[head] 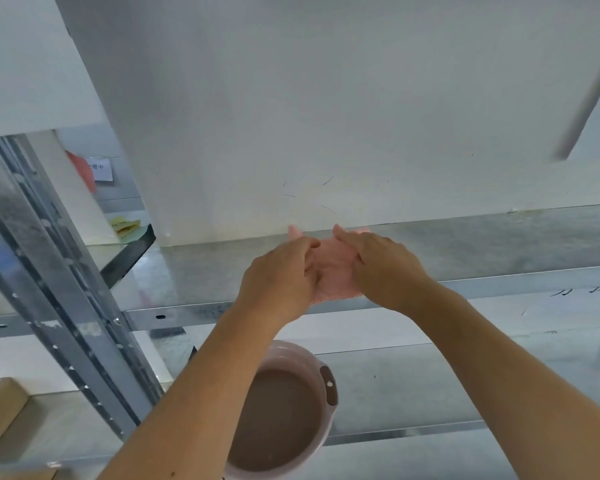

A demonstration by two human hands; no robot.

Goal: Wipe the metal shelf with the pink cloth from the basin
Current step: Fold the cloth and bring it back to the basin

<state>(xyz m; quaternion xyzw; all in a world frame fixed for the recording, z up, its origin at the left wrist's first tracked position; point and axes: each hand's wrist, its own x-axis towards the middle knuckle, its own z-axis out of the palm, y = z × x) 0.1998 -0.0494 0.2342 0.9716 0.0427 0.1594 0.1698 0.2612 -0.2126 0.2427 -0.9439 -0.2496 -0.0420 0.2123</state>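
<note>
While the cloth (336,271) is spread on the shelf (482,247), it is pinched at its edges by both hands: the left hand (278,275) has a narrow grip on the left side, the right hand (385,268) on the right, fingers closed on fabric. The cloth lies flat on the metal near the back wall (326,116), its far corners almost touching the wall. The basin (321,362) sits on a lower shelf level, directly under the left forearm, holding murky water. Judged state: the cloth is being opened out or folded before the wipe, which is not seen under way. Risks: if the cloth is left too wet, drips can be expected over the shelf's front lip onto the level below. The left elbow passes just above the basin rim, so the basin could be knocked and spilled by a careless pull-back. A wipe made with fingertip pinches only would let the cloth bunch up, and streaks would be left. The back strip along the wall could be missed if the cloth is not pushed fully in.
</note>
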